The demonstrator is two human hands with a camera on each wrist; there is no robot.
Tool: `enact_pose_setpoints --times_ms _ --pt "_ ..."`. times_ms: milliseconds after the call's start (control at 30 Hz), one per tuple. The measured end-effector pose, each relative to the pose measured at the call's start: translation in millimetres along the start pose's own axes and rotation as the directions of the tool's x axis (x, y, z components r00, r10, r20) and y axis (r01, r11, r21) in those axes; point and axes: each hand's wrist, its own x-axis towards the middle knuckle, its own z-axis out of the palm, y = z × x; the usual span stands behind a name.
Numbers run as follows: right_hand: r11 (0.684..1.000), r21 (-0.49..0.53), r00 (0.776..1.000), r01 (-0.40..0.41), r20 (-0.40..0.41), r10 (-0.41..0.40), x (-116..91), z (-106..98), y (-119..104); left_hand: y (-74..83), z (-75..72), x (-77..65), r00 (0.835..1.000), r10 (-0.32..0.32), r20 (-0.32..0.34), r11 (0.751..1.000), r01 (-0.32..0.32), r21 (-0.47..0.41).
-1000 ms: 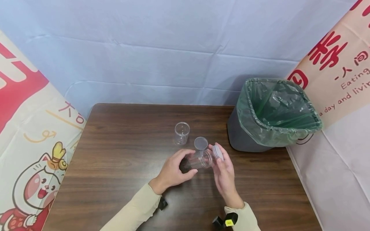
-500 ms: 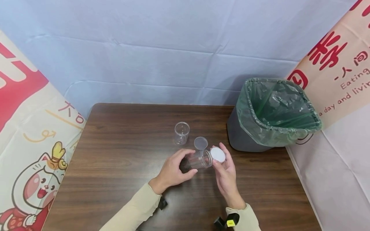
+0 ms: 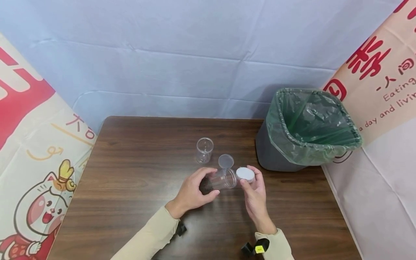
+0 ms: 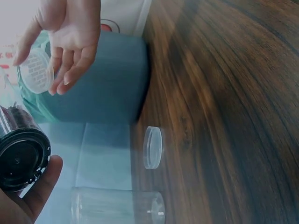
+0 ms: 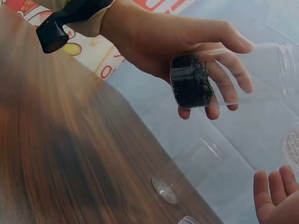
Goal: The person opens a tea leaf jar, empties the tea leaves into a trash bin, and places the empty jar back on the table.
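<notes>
A clear jar (image 3: 225,179), tilted almost onto its side with its uncovered mouth to the right, is held in my left hand (image 3: 189,192). Dark loose bits (image 5: 190,81), like dry leaves, lie in its bottom end. Beside that mouth my right hand (image 3: 255,198) pinches a round screw lid (image 3: 245,174) between thumb and fingers, its white face up. Behind the jar, a second clear jar (image 3: 204,151) stands upright on the table with no lid on it. Another round lid (image 3: 225,161) lies flat between that jar and my right hand.
To the right on the brown wooden table (image 3: 136,159) stands a grey bin (image 3: 276,153) with a green bag (image 3: 292,153) over its rim. A pale cloth (image 3: 162,72) hangs behind the table's back edge. Printed banners (image 3: 42,202) flank both sides.
The lid in my right hand has turned from edge-on to white face up. The held jar has shifted slightly left, and the gap between jar and lid has widened a little.
</notes>
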Motion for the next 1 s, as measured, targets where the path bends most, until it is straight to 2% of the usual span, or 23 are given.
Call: enact_pose_setpoints --times_ms 233,433,633,733,833,933,1000 --pt "0.988 -0.141 0.998 0.063 0.039 -0.058 5 -5 4 -4.1 -5.2 -5.3 1.0 -0.012 -0.017 1.0 0.012 0.006" --pt "0.935 -0.345 0.997 0.077 0.028 -0.072 9 -11 10 -5.5 -8.7 -6.8 0.999 0.001 -0.033 1.0 0.0 0.014" --pt "0.889 -0.452 0.997 0.078 0.014 -0.08 13 -12 18 -4.8 -10.7 -5.6 0.999 0.016 -0.033 1.0 -0.016 0.013" --pt "0.843 -0.534 0.998 0.06 0.007 -0.067 16 -13 22 -4.5 -11.1 -5.2 0.999 0.013 -0.034 1.0 -0.013 0.016" --pt "0.782 -0.623 0.999 0.026 -0.002 -0.036 18 -14 26 -3.6 -11.7 -5.3 0.999 0.005 -0.033 1.0 -0.005 0.021" --pt "0.708 -0.706 1.0 -0.009 -0.009 0.004 19 -16 29 -2.6 -12.6 -5.3 1.0 -0.003 -0.028 1.0 0.004 0.02" --pt "0.637 -0.771 1.0 -0.006 0.008 0.019 19 -19 32 -1.9 -13.0 -5.0 1.0 -0.003 -0.024 1.0 0.004 0.016"
